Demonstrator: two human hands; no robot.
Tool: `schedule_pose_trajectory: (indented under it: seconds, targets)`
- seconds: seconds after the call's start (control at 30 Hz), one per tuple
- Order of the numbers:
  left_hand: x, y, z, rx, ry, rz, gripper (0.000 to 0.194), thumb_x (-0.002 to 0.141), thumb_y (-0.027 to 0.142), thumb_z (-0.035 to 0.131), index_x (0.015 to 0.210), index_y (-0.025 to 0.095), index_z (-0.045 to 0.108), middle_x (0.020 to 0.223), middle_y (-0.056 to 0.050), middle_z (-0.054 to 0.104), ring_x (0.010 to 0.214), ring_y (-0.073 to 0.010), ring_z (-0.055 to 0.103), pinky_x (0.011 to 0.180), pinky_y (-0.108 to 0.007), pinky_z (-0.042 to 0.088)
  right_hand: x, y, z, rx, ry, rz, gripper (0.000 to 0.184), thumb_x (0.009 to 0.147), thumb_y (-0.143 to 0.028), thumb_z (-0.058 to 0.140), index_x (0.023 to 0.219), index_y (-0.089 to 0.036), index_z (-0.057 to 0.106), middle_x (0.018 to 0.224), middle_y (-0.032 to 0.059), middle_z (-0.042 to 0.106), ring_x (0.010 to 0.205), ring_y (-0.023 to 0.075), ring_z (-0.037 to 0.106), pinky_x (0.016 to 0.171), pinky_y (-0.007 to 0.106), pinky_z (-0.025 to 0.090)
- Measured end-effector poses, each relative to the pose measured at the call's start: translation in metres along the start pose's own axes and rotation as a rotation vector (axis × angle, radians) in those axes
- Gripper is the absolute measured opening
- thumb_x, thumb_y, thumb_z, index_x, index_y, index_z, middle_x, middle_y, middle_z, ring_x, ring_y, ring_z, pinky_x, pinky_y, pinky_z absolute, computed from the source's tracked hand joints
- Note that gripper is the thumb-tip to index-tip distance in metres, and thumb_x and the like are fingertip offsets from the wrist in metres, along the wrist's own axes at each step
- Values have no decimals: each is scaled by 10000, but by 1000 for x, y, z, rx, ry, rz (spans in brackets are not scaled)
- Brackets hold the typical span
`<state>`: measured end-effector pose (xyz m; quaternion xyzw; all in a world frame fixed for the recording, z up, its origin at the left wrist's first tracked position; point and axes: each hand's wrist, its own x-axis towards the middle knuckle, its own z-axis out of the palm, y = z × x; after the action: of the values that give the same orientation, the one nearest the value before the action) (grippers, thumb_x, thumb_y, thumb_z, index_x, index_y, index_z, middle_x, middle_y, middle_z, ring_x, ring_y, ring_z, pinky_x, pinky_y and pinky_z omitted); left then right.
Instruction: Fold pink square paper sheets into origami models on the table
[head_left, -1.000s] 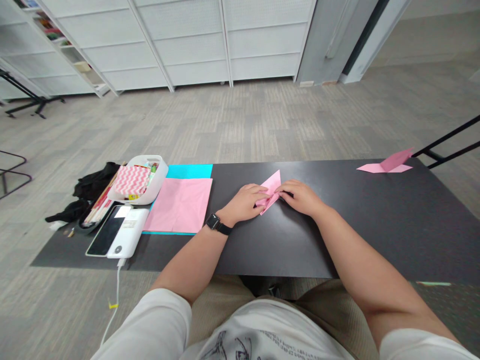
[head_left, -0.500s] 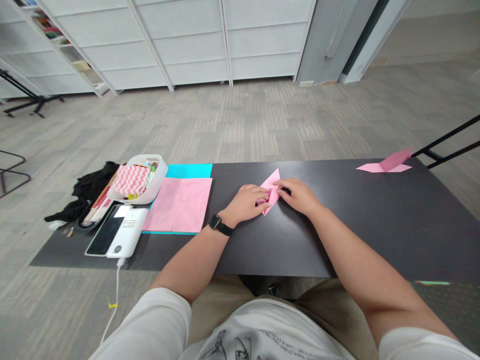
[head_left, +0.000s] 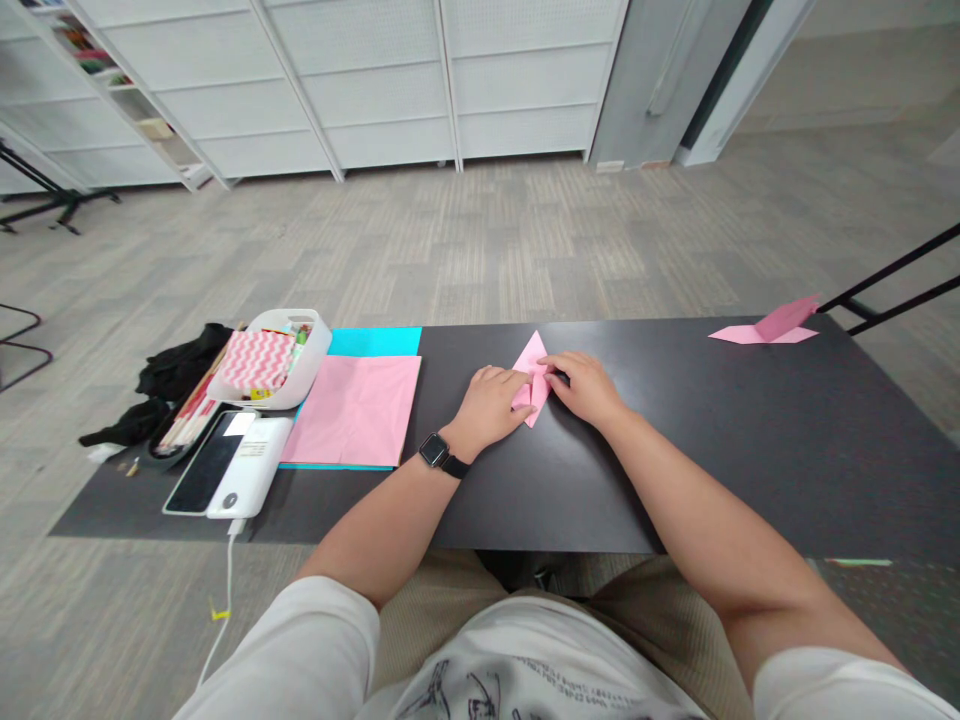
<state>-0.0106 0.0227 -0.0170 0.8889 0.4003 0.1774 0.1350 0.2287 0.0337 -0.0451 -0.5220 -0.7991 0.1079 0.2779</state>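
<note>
A folded piece of pink paper (head_left: 531,354), diamond-like with a pointed top, lies on the dark table (head_left: 480,510) in front of me. My left hand (head_left: 489,402) has its fingers and thumb on the paper's left side, closed about that edge. From the right, my right hand (head_left: 586,387) pinches the paper's right edge between thumb and fingers. The fingers cover part of the folds in the middle. A black watch (head_left: 434,450) is on my left wrist.
To the left lie pink sheets (head_left: 358,410) on blue paper (head_left: 379,341), a white basket (head_left: 311,365) of supplies, a phone (head_left: 202,470) and a white power bank (head_left: 250,468) with a cable. A folded pink paper shape (head_left: 765,328) rests at the far right.
The folded paper has turned slightly, so its top point now leans less to the right. Both hands keep hold of it, and the right hand has shifted slightly left.
</note>
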Motion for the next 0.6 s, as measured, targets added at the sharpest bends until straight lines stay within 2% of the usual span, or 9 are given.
schedule_pose_trajectory:
  seconds: [0.17, 0.3, 0.6]
  targets:
    - [-2, -1, -2, 44, 30, -33, 377, 976, 332, 714, 1349, 293, 677, 1354, -58, 731, 1212, -309, 624, 1230, -590, 342, 1, -2, 0, -11, 73, 0, 292, 969, -243, 664, 1246, -273, 752, 1134, 98, 717, 1088, 296, 660, 979, 481, 539]
    - [-2, -2, 0, 56, 45, -42, 359, 985, 334, 696, 1343, 299, 701, 1377, -75, 702, 1237, -314, 606, 1217, -586, 363, -1, -5, -2, -34, 53, -29, 191, 986, -261, 676, 1121, -293, 806, 1090, 81, 729, 1051, 285, 670, 961, 475, 531]
    - [-2, 0, -1, 99, 6, -20, 293, 1004, 374, 674, 1264, 271, 763, 1379, -88, 680, 1247, -330, 589, 1195, -580, 388, -3, -4, -1, -115, 12, -46, 197, 999, -314, 685, 1084, -333, 861, 1005, 60, 737, 952, 259, 661, 871, 455, 534]
